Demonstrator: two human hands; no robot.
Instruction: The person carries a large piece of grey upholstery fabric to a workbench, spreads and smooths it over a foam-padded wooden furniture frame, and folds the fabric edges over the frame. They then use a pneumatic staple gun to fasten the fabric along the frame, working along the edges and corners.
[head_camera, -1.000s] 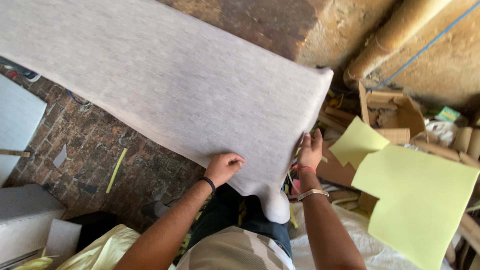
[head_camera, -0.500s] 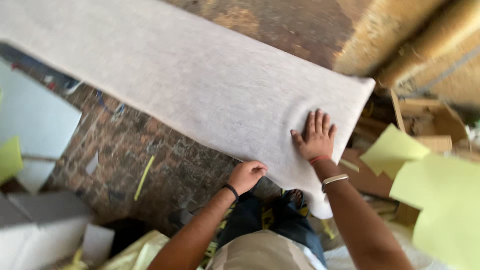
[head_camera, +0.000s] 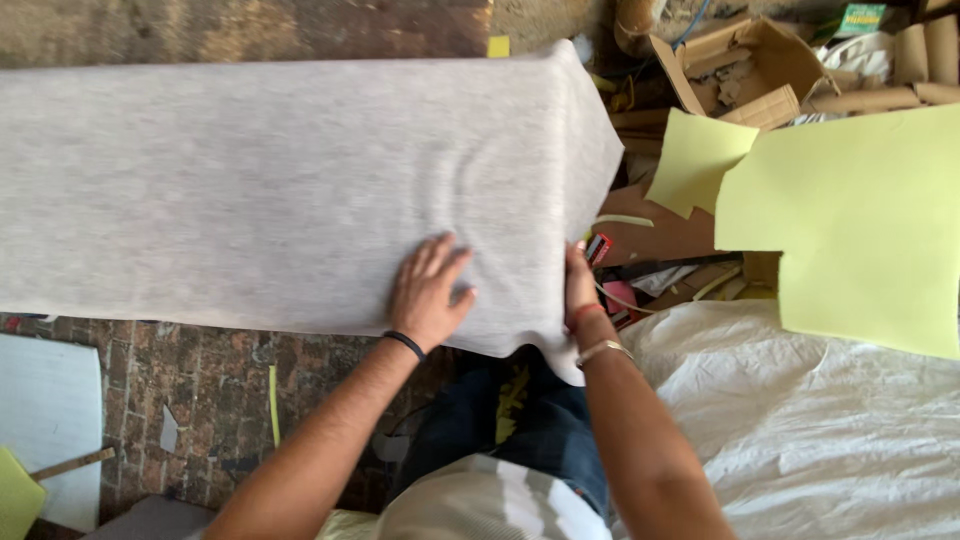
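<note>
A long sheet of pale grey fabric (head_camera: 250, 180) lies stretched across a raised surface in front of me, reaching to the left edge of the view. My left hand (head_camera: 428, 290) rests flat on its near right part, fingers spread. My right hand (head_camera: 578, 285) is at the fabric's right end, gripping the edge that hangs down over my lap. A black band circles my left wrist; a red thread and a metal bangle circle my right.
Large yellow-green paper sheets (head_camera: 860, 230) lie to the right over white cloth (head_camera: 820, 420). Torn cardboard boxes (head_camera: 740, 70) and tubes are piled at the top right. A brick floor (head_camera: 170, 400) shows below the fabric, with a white board (head_camera: 50, 420) at the left.
My left hand has moved up from the near edge onto the fabric and lies flat. My right hand has shifted from lying flat on top to the right end. The view has swung.
</note>
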